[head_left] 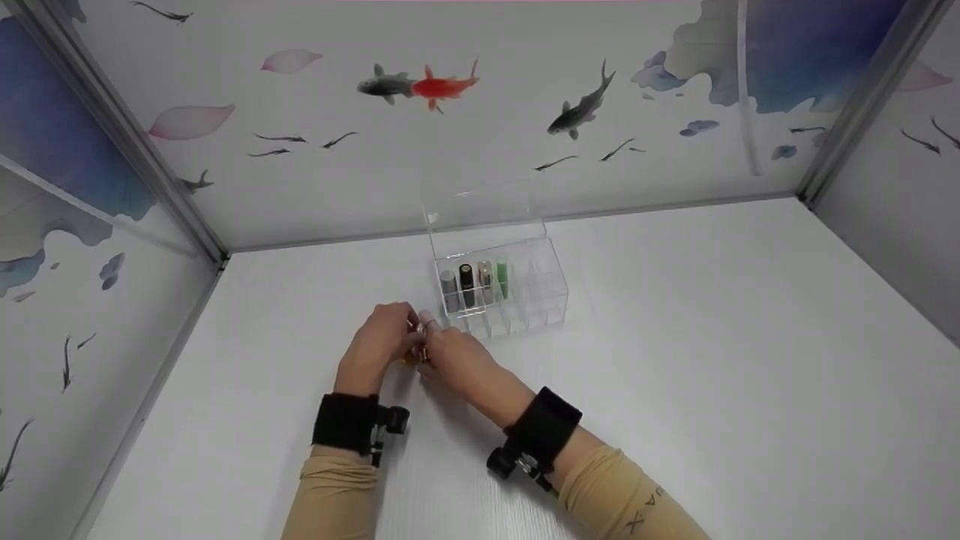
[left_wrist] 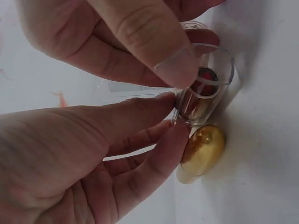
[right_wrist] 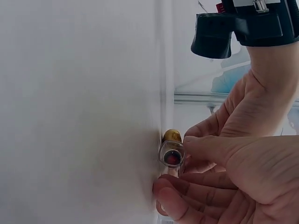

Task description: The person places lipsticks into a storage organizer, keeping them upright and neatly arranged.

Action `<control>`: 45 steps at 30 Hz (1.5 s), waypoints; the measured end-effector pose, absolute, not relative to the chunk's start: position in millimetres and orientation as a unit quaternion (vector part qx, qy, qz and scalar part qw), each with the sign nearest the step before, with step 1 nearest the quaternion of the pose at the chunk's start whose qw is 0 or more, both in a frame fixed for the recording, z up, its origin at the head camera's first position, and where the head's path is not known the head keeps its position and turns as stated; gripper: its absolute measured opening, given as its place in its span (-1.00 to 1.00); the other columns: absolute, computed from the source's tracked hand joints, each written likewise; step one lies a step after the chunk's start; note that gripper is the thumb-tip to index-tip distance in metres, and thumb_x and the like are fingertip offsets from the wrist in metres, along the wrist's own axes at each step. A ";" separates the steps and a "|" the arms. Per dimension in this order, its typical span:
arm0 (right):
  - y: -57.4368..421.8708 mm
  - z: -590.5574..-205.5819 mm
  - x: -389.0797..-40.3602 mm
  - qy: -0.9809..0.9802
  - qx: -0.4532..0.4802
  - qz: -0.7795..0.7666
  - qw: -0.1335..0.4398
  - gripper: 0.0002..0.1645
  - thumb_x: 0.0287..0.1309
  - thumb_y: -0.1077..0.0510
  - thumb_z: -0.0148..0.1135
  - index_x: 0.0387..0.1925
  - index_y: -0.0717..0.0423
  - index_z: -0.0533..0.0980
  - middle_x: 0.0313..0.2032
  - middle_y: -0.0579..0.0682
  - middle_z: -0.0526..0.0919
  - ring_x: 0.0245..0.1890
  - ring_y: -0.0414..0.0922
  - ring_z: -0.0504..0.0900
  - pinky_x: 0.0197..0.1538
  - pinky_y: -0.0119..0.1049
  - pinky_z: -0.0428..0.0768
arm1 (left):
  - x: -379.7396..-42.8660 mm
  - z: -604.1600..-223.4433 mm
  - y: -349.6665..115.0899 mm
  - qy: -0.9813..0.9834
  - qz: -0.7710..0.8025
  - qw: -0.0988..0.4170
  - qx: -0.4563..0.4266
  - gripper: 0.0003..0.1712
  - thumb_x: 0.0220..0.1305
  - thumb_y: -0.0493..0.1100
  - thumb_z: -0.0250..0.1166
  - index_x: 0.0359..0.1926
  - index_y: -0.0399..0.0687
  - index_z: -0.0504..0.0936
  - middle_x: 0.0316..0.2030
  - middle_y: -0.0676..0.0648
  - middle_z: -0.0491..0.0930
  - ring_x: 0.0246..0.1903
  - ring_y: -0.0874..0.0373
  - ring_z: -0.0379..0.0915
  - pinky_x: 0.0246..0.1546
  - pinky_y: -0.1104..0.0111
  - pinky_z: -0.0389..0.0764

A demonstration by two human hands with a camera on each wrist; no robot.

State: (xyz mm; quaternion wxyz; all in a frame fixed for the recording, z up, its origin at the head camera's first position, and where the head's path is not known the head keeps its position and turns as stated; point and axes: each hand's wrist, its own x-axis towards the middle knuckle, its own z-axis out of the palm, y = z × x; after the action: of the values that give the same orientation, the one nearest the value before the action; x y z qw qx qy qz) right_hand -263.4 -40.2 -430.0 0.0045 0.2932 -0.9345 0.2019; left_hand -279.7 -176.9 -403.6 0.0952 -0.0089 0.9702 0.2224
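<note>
Both hands meet on the white table at the front left of a clear box. In the left wrist view, a clear-cased lipstick (left_wrist: 198,100) with a dark red end stands between them. My left hand (head_left: 379,337) pinches its lower end between thumb and finger. From the other side my right hand (head_left: 465,360) holds it, thumb on the clear wall and fingers curled around. Beside the left fingertips sits a rounded golden piece (left_wrist: 205,147), close to the tabletop. Another clear round end (left_wrist: 194,25) shows behind the right fingers; its kind is hidden.
The clear divided box (head_left: 555,296) has its lid (head_left: 484,214) raised at the back. Several tubes stand in its left compartments: grey (head_left: 448,289), black (head_left: 466,285), pale gold (head_left: 485,277) and green (head_left: 502,277). Printed wall panels (head_left: 495,150) border the white table (head_left: 712,360).
</note>
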 end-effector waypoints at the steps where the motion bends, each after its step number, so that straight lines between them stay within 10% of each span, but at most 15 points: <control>1: -40.2 -430.0 -262.6 -0.935 0.293 0.199 0.010 -0.17 0.17 0.10 0.42 0.38 0.25 0.27 -0.31 0.20 0.73 -0.32 0.11 0.74 -0.30 -0.09 0.69 | -280.2 -404.0 -176.2 0.970 0.223 0.094 -0.012 -0.78 0.31 -0.22 0.28 -0.11 -0.30 0.61 -0.23 -0.20 0.68 -0.34 0.08 0.55 -0.32 0.30 0.55; 22: -35.6 -425.5 -269.3 -0.907 0.300 0.294 0.024 -0.81 0.15 0.20 0.39 -0.18 0.16 0.67 -0.46 0.06 0.71 -0.52 -0.14 0.51 -0.47 -0.36 0.42 | -279.4 -394.6 -176.9 0.969 0.239 0.062 -0.025 -0.61 0.34 -0.06 0.33 0.01 -0.26 0.53 -0.20 -0.18 0.64 -0.39 0.11 0.53 -0.44 0.38 0.46; 32: -23.7 -403.3 -270.7 -0.884 0.242 0.400 -0.014 -0.66 0.18 0.26 0.35 0.00 0.25 0.57 -0.20 0.11 0.77 -0.21 -0.07 0.74 -0.17 -0.26 0.71 | -274.4 -373.9 -183.6 0.948 0.317 -0.026 -0.002 -0.63 0.35 -0.02 0.31 -0.01 -0.17 0.48 -0.09 -0.17 0.55 -0.19 0.04 0.60 -0.30 0.32 0.65; 45: -3.2 -383.5 -278.4 -0.849 0.232 0.469 0.078 -0.44 0.15 0.34 0.36 0.19 0.12 0.47 -0.12 0.08 0.70 -0.13 -0.07 0.71 0.00 -0.18 0.71 | -269.9 -358.0 -166.2 0.884 0.416 -0.198 0.080 -0.60 0.25 -0.04 0.41 -0.01 -0.09 0.50 -0.06 -0.06 0.52 -0.01 0.11 0.66 -0.04 0.40 0.71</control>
State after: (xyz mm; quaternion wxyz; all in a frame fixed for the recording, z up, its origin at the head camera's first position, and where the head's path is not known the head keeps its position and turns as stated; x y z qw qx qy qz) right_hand -278.4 -3.2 -383.5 0.0775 0.2324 -0.8486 0.4690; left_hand -269.9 -166.2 -358.0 -0.1979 0.0805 0.8839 0.4161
